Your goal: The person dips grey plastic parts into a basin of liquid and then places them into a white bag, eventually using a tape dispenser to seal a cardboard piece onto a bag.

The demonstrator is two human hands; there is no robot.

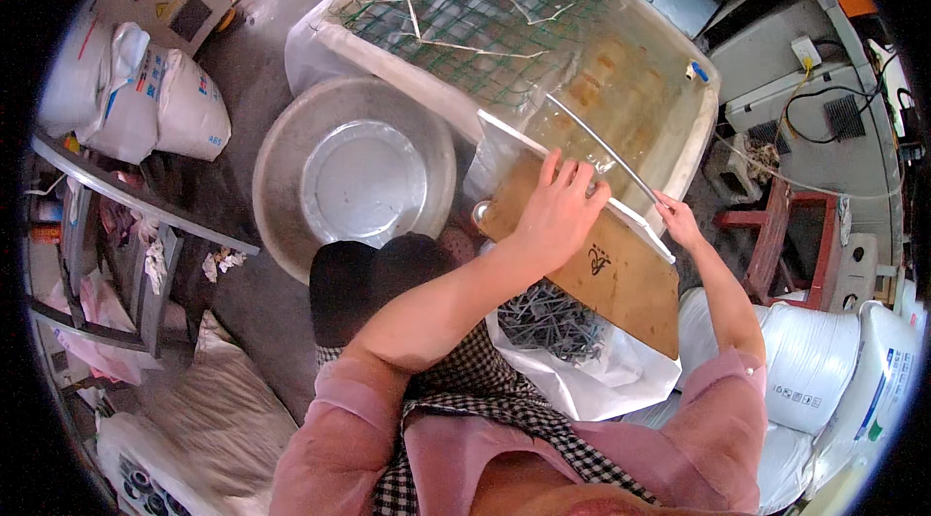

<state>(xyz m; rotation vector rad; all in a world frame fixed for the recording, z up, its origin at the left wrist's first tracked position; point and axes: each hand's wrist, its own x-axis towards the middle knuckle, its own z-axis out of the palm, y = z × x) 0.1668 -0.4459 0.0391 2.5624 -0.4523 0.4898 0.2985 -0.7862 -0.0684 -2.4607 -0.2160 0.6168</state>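
My right hand (678,219) grips the near end of a thin metal rod (607,150), which slants over the water of a large white tub (696,145). My left hand (567,203) rests with bent fingers at the white edge of a brown board (618,290); whether it grips the edge is not clear. The board leans by the tub's near rim. Green netting (473,21) with pale strips lies in the tub. Below the board, a white sack (567,385) stands open, holding many dark thin pieces (545,319).
A wide round metal basin (364,181) stands left of the board. White sacks (193,105) and a metal frame (145,203) are at the left. On the right are a red metal frame (771,247), wrapped white bundles (807,363) and cables (796,116).
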